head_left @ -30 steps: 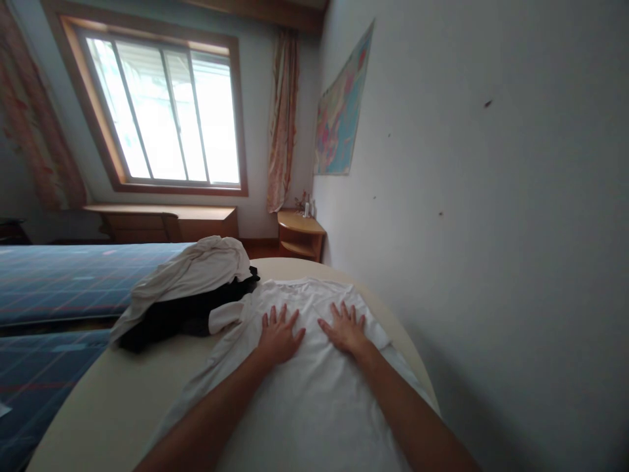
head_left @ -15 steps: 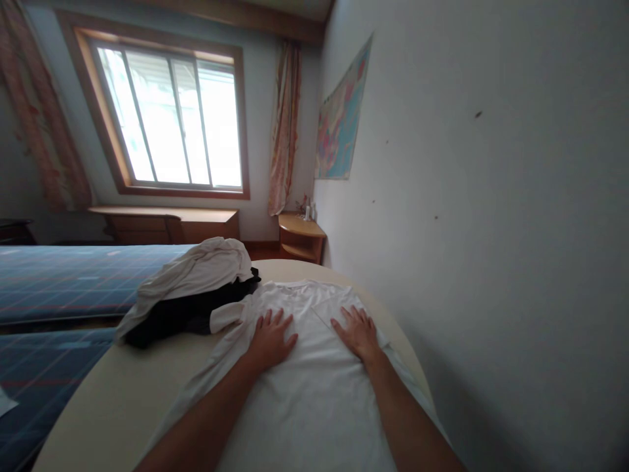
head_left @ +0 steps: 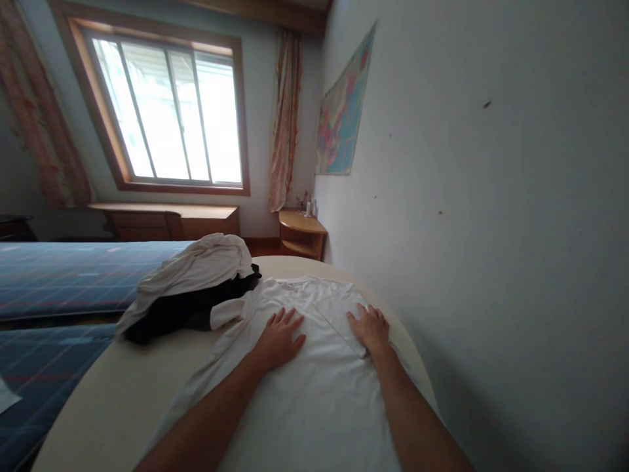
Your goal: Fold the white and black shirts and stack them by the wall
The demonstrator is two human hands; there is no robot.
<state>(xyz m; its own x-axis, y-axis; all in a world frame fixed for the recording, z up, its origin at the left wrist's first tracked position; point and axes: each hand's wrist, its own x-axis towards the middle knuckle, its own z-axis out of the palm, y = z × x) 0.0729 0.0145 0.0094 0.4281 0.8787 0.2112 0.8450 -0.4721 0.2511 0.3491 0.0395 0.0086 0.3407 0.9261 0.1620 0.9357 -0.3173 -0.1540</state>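
Observation:
A white shirt (head_left: 314, 400) lies spread on a round cream table (head_left: 113, 400), its collar at the far side. My left hand (head_left: 279, 337) rests on the upper left part of the shirt with its fingers spread. On the upper right part, near the shirt's edge, lies my right hand (head_left: 369, 328), fingers apart and a little bent, beside a folded-over piece of the cloth. The short left sleeve (head_left: 228, 313) sticks out toward a heap of clothes, a greyish-white garment (head_left: 201, 262) on top of a black one (head_left: 181, 311).
Two mattresses with blue checks (head_left: 88, 275) lie left of the table. A white wall (head_left: 491, 262) runs close along the right. Beyond the table stand a small corner shelf (head_left: 302, 223) and a low desk (head_left: 196, 213) under the window.
My right hand has shifted right toward the shirt's edge, its fingers more bent. My left hand has moved slightly right over the cloth. The view has tilted down slightly.

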